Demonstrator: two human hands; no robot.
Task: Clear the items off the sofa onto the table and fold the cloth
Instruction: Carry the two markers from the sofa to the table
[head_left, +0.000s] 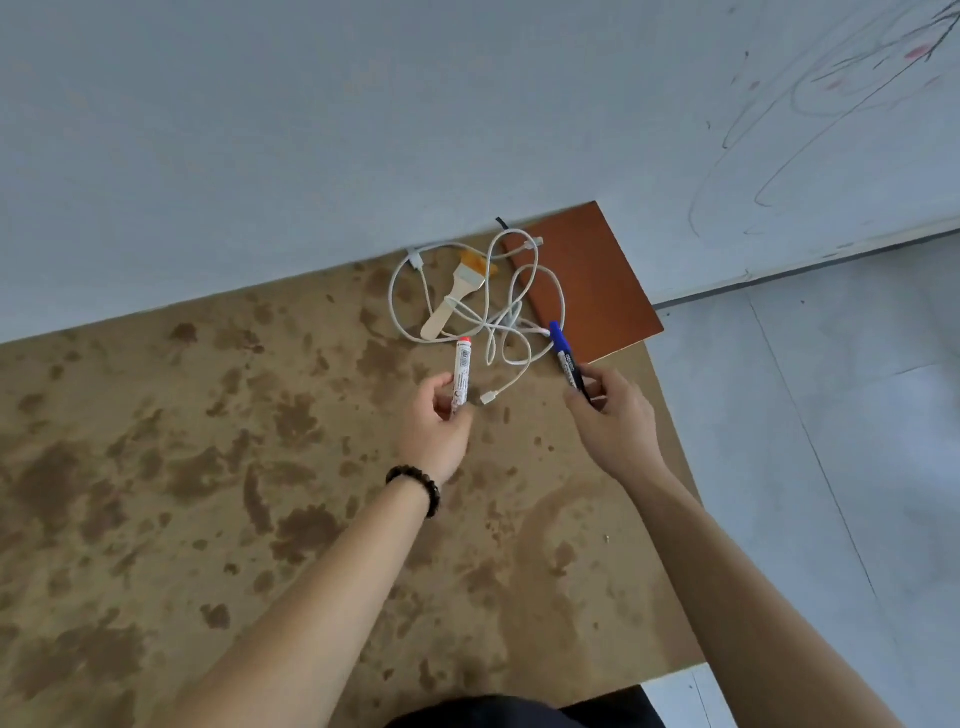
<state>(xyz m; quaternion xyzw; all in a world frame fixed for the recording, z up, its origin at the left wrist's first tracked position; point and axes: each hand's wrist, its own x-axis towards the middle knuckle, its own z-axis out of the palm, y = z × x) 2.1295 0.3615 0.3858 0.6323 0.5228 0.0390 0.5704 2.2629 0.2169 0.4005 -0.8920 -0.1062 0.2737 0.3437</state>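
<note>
Left hand (439, 421) grips red-capped marker (461, 373); right hand (613, 415) pinches blue marker (567, 359), near table's (208, 467) far right corner, beside white cable (488, 301).

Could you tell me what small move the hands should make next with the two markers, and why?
Probably lower both and let go: the left hand grips the red-capped marker and the right hand pinches the blue marker over the table, beside the white cable, brush and brown notebook already lying there.
</note>
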